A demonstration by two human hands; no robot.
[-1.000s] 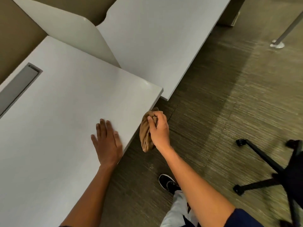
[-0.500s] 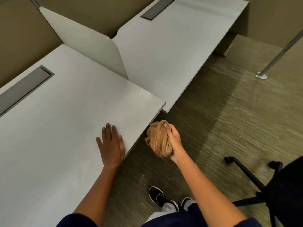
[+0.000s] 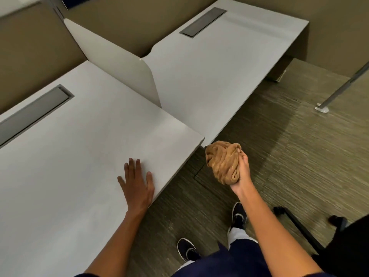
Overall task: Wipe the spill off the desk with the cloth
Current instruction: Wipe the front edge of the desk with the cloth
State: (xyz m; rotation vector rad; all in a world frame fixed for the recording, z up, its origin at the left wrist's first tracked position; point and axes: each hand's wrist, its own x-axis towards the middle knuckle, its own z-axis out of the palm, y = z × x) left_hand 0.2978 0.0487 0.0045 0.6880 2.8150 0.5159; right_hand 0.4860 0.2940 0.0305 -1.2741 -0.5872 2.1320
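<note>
My right hand [image 3: 240, 169] is closed tight around the cloth [image 3: 223, 163]. The cloth is scrunched into a ball. It hangs in the air over the floor [image 3: 289, 156], just off the counter [image 3: 79, 156] corner, at about 2 o'clock from my left hand [image 3: 137, 185]. It does not touch the counter.

My left hand is open and flat on the counter, close to the front edge.

I can't see any wet spot on the counter. It all looks gray and dry from here, so I can't tell where the spill is.

I think I am at the start of a wipe. Next I need to lift the cloth over the edge, put it down flat, and push.

There is lots of bare room on the counter toward 10 o'clock. The divider [image 3: 119, 62] stands at 12 o'clock, so I should stop before it. A chair [image 3: 299, 226] leg is at 4 o'clock, near my foot.
</note>
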